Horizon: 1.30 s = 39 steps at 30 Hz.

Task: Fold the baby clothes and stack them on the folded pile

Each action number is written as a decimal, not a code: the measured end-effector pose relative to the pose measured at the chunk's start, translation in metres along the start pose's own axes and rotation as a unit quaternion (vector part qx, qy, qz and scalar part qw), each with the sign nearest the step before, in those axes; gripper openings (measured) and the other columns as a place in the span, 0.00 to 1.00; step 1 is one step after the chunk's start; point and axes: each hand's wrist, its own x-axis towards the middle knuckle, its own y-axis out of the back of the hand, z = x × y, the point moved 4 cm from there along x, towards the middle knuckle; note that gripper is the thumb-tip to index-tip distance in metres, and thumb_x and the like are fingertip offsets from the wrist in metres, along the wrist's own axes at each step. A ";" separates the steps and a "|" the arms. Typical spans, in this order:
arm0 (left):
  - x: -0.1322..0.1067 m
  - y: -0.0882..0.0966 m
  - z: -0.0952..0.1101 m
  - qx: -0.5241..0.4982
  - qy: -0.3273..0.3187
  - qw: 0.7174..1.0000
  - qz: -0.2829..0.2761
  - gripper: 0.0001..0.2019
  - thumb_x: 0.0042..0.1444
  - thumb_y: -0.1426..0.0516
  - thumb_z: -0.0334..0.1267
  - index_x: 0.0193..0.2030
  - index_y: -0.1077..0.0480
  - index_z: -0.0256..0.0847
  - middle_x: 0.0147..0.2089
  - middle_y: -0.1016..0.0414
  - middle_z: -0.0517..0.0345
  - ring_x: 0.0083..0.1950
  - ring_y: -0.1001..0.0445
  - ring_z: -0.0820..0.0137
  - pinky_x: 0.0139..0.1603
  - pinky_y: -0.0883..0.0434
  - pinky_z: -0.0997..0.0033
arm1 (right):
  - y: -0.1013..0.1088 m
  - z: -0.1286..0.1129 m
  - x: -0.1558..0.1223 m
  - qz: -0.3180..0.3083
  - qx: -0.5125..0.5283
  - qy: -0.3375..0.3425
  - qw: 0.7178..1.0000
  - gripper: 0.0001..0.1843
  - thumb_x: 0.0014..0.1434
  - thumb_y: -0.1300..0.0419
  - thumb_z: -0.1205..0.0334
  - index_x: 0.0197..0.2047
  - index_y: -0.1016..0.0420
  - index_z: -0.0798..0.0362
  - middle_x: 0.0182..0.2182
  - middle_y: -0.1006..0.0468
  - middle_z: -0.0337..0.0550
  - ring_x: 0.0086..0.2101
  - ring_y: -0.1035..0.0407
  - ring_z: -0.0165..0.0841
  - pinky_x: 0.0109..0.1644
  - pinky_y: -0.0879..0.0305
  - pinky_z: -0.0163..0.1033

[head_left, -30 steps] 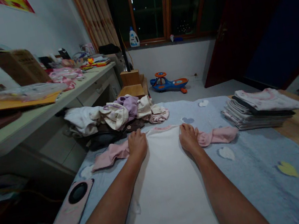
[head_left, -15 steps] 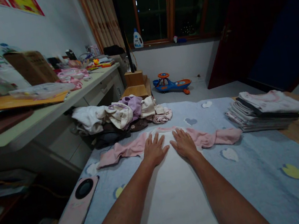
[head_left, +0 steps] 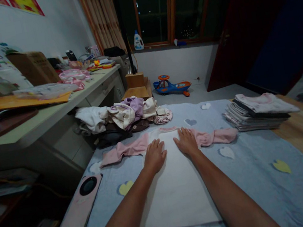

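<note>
A white long-sleeved shirt (head_left: 179, 190) with pink sleeves and a pink neckline lies spread flat on a blue cloth with heart shapes (head_left: 256, 173). Its sleeves stretch out to both sides. My left hand (head_left: 154, 156) rests flat on the upper left of the chest, fingers spread. On the upper right, near the shoulder seam, my right hand (head_left: 186, 141) lies flat with its fingers extended. Neither hand grips the fabric.
A heap of crumpled clothes (head_left: 122, 116) sits beyond the left sleeve. To the right stands a stack of folded clothes (head_left: 257, 114). A pink phone (head_left: 79, 210) lies at the left edge, beside a cluttered desk (head_left: 50, 121). A ride-on toy (head_left: 171, 85) stands on the floor behind.
My left hand has slid slightly down the shirt toward me, while my right hand stays near the shoulder. The camera view has shifted a little.
</note>
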 end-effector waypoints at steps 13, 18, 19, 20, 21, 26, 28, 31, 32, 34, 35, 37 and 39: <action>-0.030 0.011 0.007 -0.025 -0.024 0.999 0.026 0.18 0.63 0.45 0.36 0.59 0.32 0.42 0.66 0.34 0.49 0.67 0.38 0.60 0.69 0.42 0.56 | 0.000 -0.013 -0.001 0.090 0.043 0.067 0.993 0.20 0.63 0.50 0.69 0.56 0.29 0.59 0.58 0.30 0.54 0.58 0.40 0.38 0.63 0.50 0.39; -0.031 0.012 0.006 -0.033 -0.024 0.999 0.034 0.17 0.62 0.46 0.37 0.58 0.31 0.42 0.65 0.32 0.50 0.66 0.36 0.60 0.68 0.41 0.57 | 0.003 -0.014 -0.002 0.072 0.041 0.065 0.994 0.20 0.64 0.51 0.66 0.57 0.30 0.59 0.60 0.31 0.55 0.59 0.41 0.39 0.64 0.51 0.41; -0.030 0.013 0.006 -0.035 -0.023 0.999 0.035 0.17 0.62 0.46 0.37 0.58 0.30 0.42 0.65 0.32 0.50 0.66 0.36 0.61 0.68 0.41 0.57 | 0.003 -0.015 -0.003 0.068 0.036 0.066 0.995 0.21 0.65 0.51 0.64 0.58 0.31 0.59 0.61 0.33 0.55 0.60 0.42 0.39 0.65 0.52 0.41; -0.030 0.013 0.006 -0.036 -0.021 0.998 0.036 0.17 0.62 0.46 0.37 0.58 0.30 0.42 0.65 0.32 0.51 0.66 0.36 0.61 0.68 0.41 0.57 | 0.003 -0.016 -0.004 0.063 0.030 0.067 0.995 0.22 0.66 0.51 0.62 0.60 0.32 0.59 0.63 0.35 0.57 0.62 0.43 0.41 0.66 0.52 0.43; -0.030 0.014 0.006 -0.037 -0.017 0.998 0.038 0.17 0.62 0.46 0.37 0.57 0.30 0.42 0.65 0.31 0.51 0.66 0.36 0.60 0.68 0.41 0.57 | 0.003 -0.018 -0.005 0.057 0.023 0.068 0.996 0.24 0.66 0.51 0.60 0.62 0.34 0.60 0.65 0.38 0.58 0.63 0.46 0.42 0.66 0.54 0.44; -0.028 0.015 0.005 -0.034 0.002 0.999 0.037 0.17 0.62 0.46 0.37 0.57 0.30 0.41 0.64 0.31 0.49 0.66 0.36 0.59 0.68 0.41 0.53 | 0.001 -0.018 -0.012 0.001 0.001 0.075 0.997 0.33 0.68 0.51 0.51 0.69 0.44 0.62 0.70 0.50 0.60 0.68 0.55 0.47 0.69 0.59 0.50; -0.028 0.015 0.004 -0.036 0.001 0.999 0.035 0.17 0.63 0.46 0.37 0.57 0.30 0.40 0.65 0.31 0.49 0.67 0.36 0.59 0.68 0.41 0.52 | 0.002 -0.012 -0.015 -0.016 0.002 0.098 0.995 0.33 0.68 0.52 0.49 0.70 0.45 0.60 0.71 0.51 0.59 0.68 0.56 0.46 0.68 0.59 0.49; -0.028 0.015 0.003 -0.039 -0.001 0.998 0.040 0.17 0.63 0.46 0.37 0.57 0.30 0.40 0.64 0.31 0.48 0.66 0.36 0.58 0.68 0.40 0.52 | 0.006 0.004 -0.018 -0.015 -0.010 0.130 0.991 0.32 0.69 0.52 0.50 0.69 0.44 0.60 0.70 0.48 0.58 0.68 0.54 0.44 0.68 0.59 0.47; -0.028 0.015 0.003 -0.039 -0.001 0.998 0.041 0.17 0.63 0.46 0.37 0.57 0.30 0.40 0.64 0.31 0.48 0.66 0.36 0.58 0.68 0.40 0.52 | 0.009 0.011 -0.018 -0.009 -0.019 0.133 0.991 0.31 0.69 0.53 0.50 0.68 0.43 0.60 0.69 0.46 0.59 0.68 0.53 0.43 0.68 0.59 0.47; -0.029 0.014 0.003 -0.040 -0.001 0.998 0.044 0.17 0.63 0.46 0.37 0.57 0.30 0.40 0.64 0.30 0.49 0.66 0.36 0.58 0.67 0.40 0.53 | 0.014 0.028 -0.017 0.003 -0.044 0.125 0.991 0.29 0.69 0.52 0.52 0.66 0.40 0.62 0.68 0.42 0.59 0.66 0.50 0.42 0.68 0.58 0.44; -0.029 0.014 0.003 -0.041 -0.002 0.998 0.045 0.17 0.62 0.46 0.37 0.57 0.30 0.40 0.63 0.30 0.49 0.66 0.35 0.59 0.67 0.40 0.53 | 0.017 0.037 -0.016 0.004 -0.056 0.117 0.992 0.28 0.69 0.52 0.53 0.65 0.38 0.62 0.66 0.39 0.58 0.65 0.47 0.41 0.67 0.57 0.43; -0.028 0.014 0.003 -0.042 -0.004 0.998 0.048 0.17 0.63 0.46 0.38 0.57 0.30 0.40 0.63 0.30 0.49 0.66 0.35 0.59 0.67 0.40 0.54 | 0.024 0.056 -0.014 0.005 -0.074 0.093 0.993 0.22 0.69 0.53 0.58 0.60 0.33 0.60 0.60 0.31 0.55 0.59 0.39 0.38 0.62 0.51 0.40; -0.028 0.014 0.003 -0.043 -0.005 0.998 0.050 0.17 0.62 0.46 0.38 0.57 0.30 0.40 0.63 0.30 0.48 0.65 0.35 0.59 0.67 0.40 0.54 | 0.034 0.078 -0.013 0.007 -0.086 0.066 0.994 0.19 0.69 0.56 0.63 0.53 0.28 0.60 0.52 0.24 0.55 0.52 0.34 0.38 0.57 0.47 0.39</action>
